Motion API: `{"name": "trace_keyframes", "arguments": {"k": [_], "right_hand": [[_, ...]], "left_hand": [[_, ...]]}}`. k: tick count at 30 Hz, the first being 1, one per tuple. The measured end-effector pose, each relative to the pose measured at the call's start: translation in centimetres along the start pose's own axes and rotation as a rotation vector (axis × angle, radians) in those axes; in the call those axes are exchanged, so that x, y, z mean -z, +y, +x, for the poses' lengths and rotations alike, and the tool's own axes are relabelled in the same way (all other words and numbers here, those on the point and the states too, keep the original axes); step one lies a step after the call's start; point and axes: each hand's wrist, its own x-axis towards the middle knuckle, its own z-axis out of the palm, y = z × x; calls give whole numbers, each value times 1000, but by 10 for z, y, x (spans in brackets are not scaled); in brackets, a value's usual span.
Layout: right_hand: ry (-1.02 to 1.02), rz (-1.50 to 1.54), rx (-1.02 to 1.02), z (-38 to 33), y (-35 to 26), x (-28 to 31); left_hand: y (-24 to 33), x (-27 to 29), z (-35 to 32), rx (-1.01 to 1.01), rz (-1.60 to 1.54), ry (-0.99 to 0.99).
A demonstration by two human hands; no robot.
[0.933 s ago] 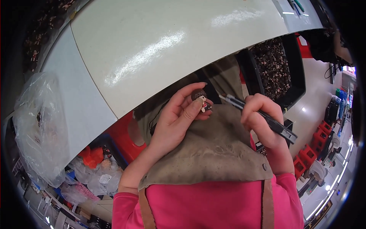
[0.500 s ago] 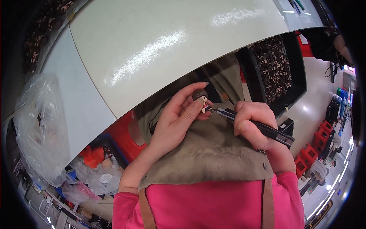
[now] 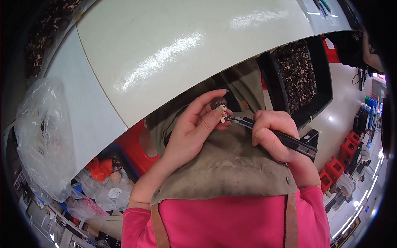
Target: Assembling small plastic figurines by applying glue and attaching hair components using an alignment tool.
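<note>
Above my apron-covered lap, my left hand pinches a small figurine between thumb and fingers. The figurine has a dark brown head of hair, a pale face and a bit of red on its body; my fingers hide part of it. In a fist-like grip, my right hand holds a black utility knife. Its silvery tip points left and reaches the lower part of the figurine; whether it touches is too small to tell.
A pale glossy table spans the far side. At the right, a black crate holds many small brown-and-pink figurines. Clear plastic bags lie at the left, beside a red stool. Another person's arm shows at the far right.
The figurine has tilted and shifted very slightly right in my left hand. My right thumb and the knife have moved a little left. At the far right, the other person's arm has moved.
</note>
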Motion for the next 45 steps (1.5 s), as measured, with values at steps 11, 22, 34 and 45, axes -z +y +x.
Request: {"name": "trace_keyframes", "arguments": {"k": [11,22,34,45], "right_hand": [[219,603,-387,-6,8,-21],[234,901,-384,-2,12,-23],[329,727,-239,-2,0,-21],[201,354,-150,-9,2,-6]], "left_hand": [[-2,2,4,18,-67,-11],[2,0,5,38,-90,-8],[-1,2,3,74,-146,-27],[-2,2,5,62,-133,-42]]}}
